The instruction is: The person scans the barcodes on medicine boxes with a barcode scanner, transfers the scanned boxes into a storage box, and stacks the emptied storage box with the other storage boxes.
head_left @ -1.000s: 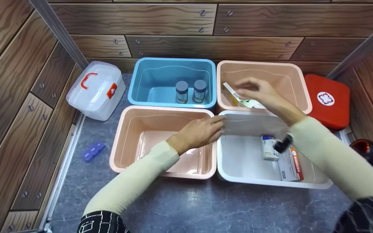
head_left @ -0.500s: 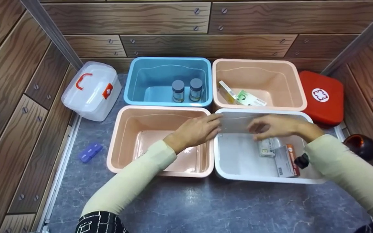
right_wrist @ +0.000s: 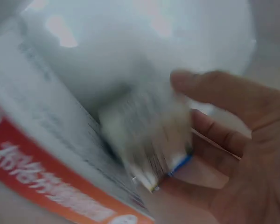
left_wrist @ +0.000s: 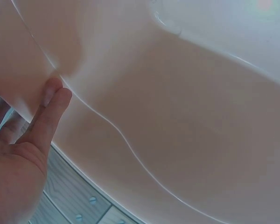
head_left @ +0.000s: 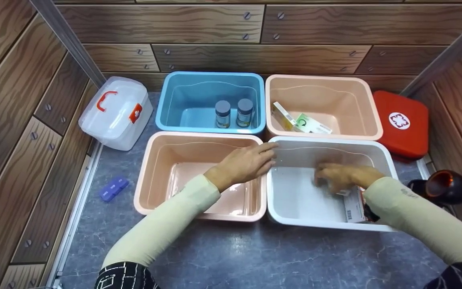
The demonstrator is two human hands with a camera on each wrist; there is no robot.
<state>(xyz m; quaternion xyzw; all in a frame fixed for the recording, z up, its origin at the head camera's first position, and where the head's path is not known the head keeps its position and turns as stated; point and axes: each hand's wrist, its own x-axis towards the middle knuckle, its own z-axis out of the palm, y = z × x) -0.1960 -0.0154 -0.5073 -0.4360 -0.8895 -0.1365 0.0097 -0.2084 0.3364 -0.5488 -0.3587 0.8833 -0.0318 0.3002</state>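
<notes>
My left hand (head_left: 245,164) rests at the far right corner of the near peach bin (head_left: 140,188), fingers relaxed and right at the rim. In the left wrist view its fingertips (left_wrist: 63,93) lie against the bin's inner wall. Down in the white bin (head_left: 315,224), my right hand (head_left: 341,176) is blurred. The right wrist view shows its thumb and fingers around a small white medicine box (right_wrist: 149,126) with a blue edge. Close beside it lies a larger white medicine box with a red-orange side (right_wrist: 51,182), mostly covered by the arm in the head view.
Two dark-capped bottles (head_left: 234,114) stand in the blue bin (head_left: 211,74). A yellow-and-white box (head_left: 283,116) and a green-and-white box (head_left: 313,125) lie in the far peach bin (head_left: 375,108). Around are a clear first-aid case (head_left: 114,112), red case (head_left: 403,124), purple pill organizer (head_left: 114,188) and dark round object (head_left: 449,186).
My right hand has come from over the far peach bin, down and toward me into the white bin, to the small medicine box. My left hand has stayed at the rim.
</notes>
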